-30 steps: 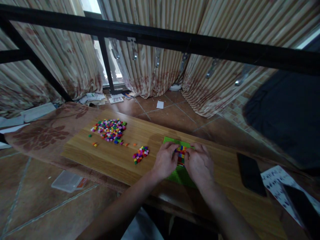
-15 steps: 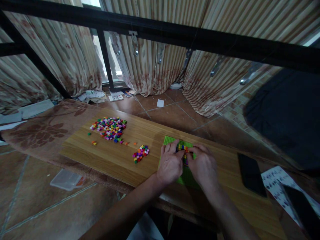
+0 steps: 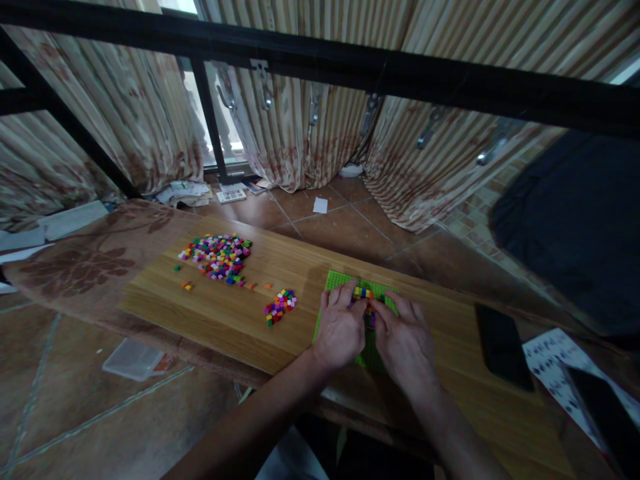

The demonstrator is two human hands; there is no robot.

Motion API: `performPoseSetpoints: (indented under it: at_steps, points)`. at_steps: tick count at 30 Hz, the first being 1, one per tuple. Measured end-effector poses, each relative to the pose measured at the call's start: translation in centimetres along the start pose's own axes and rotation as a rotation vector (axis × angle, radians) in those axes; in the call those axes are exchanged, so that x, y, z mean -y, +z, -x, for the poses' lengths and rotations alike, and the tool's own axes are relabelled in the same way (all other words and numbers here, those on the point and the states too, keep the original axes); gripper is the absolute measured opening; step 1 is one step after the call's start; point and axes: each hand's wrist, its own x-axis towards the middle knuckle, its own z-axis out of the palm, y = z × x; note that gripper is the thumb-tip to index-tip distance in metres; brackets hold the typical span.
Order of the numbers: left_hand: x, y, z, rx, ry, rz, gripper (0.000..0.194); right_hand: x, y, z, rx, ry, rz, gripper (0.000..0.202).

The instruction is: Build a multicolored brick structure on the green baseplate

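Observation:
A green studded baseplate (image 3: 337, 277) lies on the wooden board, partly covered by both hands. Rows of small coloured toy bricks (image 3: 363, 293) stand on it between my fingers. My left hand (image 3: 341, 327) rests over the plate's left part, fingers stretched forward and the thumb reaching toward the bricks. From the right, my right hand (image 3: 404, 328) bends over the same bricks with its index fingertip on them. Its thumb tip is hidden, and anything pinched there is too small to make out.
Left of the plate lie a small pile of bricks (image 3: 280, 307) and a larger heap (image 3: 217, 255), with a few strays. A black phone (image 3: 503, 347) sits at the board's right end beside a printed sheet (image 3: 555, 360). A black metal bar (image 3: 320, 57) crosses above.
My right hand has shifted slightly, its index finger now further left on the bricks and its other fingers lower. More of the yellow and blue brick row shows. My left hand stays in place.

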Motion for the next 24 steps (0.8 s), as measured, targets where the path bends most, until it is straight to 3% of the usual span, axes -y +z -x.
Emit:
performPoseSetpoints:
  at_steps: [20,24]
  points:
    - [-0.04,0.15,0.08,0.01,0.015,-0.011,0.034,-0.1,0.48,-0.15,0.042,0.021,0.052,0.037]
    - [-0.29,-0.16,0.38,-0.012,0.007,0.009,0.034,-0.34,0.53,0.3,-0.004,0.023,0.02,0.036]
